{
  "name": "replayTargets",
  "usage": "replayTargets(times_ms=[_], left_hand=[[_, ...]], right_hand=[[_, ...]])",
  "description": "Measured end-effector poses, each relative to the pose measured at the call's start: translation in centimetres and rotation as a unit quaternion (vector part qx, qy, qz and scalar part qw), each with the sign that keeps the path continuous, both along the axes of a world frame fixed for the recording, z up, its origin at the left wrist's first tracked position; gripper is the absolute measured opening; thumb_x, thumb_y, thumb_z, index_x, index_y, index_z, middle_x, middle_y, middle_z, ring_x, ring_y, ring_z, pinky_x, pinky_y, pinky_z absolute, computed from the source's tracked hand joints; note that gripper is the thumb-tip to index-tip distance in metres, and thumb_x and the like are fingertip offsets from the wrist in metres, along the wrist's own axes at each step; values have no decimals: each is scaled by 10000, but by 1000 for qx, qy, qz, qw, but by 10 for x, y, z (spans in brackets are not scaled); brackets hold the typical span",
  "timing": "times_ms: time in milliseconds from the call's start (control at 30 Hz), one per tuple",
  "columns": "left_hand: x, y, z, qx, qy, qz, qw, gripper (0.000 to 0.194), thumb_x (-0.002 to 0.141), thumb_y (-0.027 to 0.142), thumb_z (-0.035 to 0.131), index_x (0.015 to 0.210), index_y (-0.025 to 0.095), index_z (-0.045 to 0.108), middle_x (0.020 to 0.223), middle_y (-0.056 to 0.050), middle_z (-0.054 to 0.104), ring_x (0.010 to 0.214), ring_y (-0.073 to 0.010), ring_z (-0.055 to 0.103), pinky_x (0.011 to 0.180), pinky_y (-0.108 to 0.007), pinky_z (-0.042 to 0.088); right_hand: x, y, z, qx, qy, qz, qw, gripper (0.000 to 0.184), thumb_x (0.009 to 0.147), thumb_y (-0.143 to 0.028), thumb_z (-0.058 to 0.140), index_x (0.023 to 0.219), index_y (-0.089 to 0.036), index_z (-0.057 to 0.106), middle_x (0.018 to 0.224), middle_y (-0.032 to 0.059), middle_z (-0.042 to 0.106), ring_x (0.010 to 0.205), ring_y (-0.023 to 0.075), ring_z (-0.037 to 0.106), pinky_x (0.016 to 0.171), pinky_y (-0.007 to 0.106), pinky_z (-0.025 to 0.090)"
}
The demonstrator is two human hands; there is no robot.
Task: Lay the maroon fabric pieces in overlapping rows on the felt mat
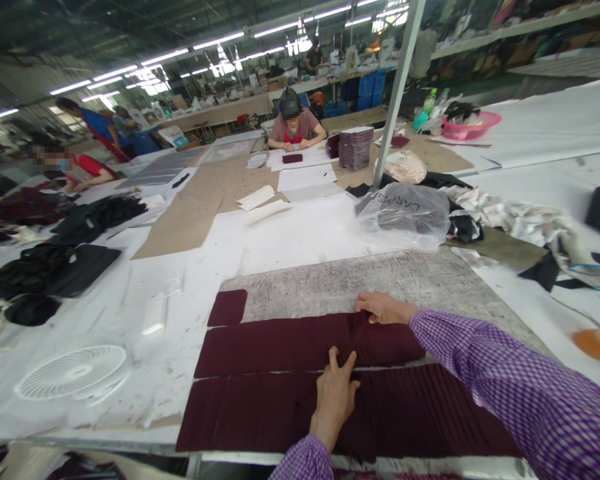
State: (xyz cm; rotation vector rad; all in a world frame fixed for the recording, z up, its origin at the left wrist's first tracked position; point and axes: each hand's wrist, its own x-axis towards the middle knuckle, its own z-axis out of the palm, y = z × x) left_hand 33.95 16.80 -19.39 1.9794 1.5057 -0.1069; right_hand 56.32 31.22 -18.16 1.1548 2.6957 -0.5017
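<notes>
Maroon strips (275, 343): two long pieces of cloth, side by side under both grips. Left grip (336, 393): palm down, fingers spread, tips on the farther strip, nothing enclosed. Right grip (383, 308): at that strip's far edge, fingers lightly bent; cannot tell whether the edge is pinched. Risk (judged): a sideways drag by either grip could bunch the cloth or lap one strip over the other, as ripples show right of the left grip and the gap is narrow. Counts, outward: one small maroon piece (229, 307), left of the right grip; one grey mottled board (305, 287), beyond it; one clear bag (405, 217), farther beyond; one white fan (80, 372), well left, on the surface (280, 240).
</notes>
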Motion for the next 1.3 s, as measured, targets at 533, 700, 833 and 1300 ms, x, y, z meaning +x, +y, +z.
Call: replayTargets(times_ms=[533, 700, 833, 1300], left_hand=[[0, -1, -1, 8, -1, 3, 1000, 625, 829, 220, 532, 1393, 372, 309, 1478, -115, 245, 1147, -297, 548, 914, -425, 479], [0, -1, -1, 8, -8, 6, 1000, 630, 824, 222, 538, 1393, 373, 312, 1477, -115, 252, 1161, -302, 540, 921, -427, 476], [-1, -1, -1, 7, -11, 4, 1000, 622, 827, 223, 532, 1392, 370, 316, 1482, -109, 249, 1170, -301, 534, 932, -423, 471], [0, -1, -2, 4, -7, 8, 1000, 630, 830, 225, 536, 1396, 376, 306, 1488, -104, 249, 1171, -298, 533, 932, -429, 472]], right_hand=[[-19, 9, 4, 21, -15, 108, 994, 226, 876, -271, 590, 1075, -164, 586, 1130, 65, 581, 956, 212, 585, 786, 405, 514], [-17, 5, 6, 28, -17, 111, 993, 237, 881, -259, 582, 1100, -170, 576, 1126, 64, 581, 942, 207, 590, 775, 398, 521], [-17, 4, 6, 29, -16, 118, 993, 271, 890, -259, 570, 1150, -183, 554, 1136, 66, 576, 927, 202, 594, 761, 391, 527], [-19, 9, 4, 14, -41, 105, 994, 160, 866, -298, 598, 941, -160, 624, 1060, 51, 616, 977, 214, 575, 854, 434, 470]])
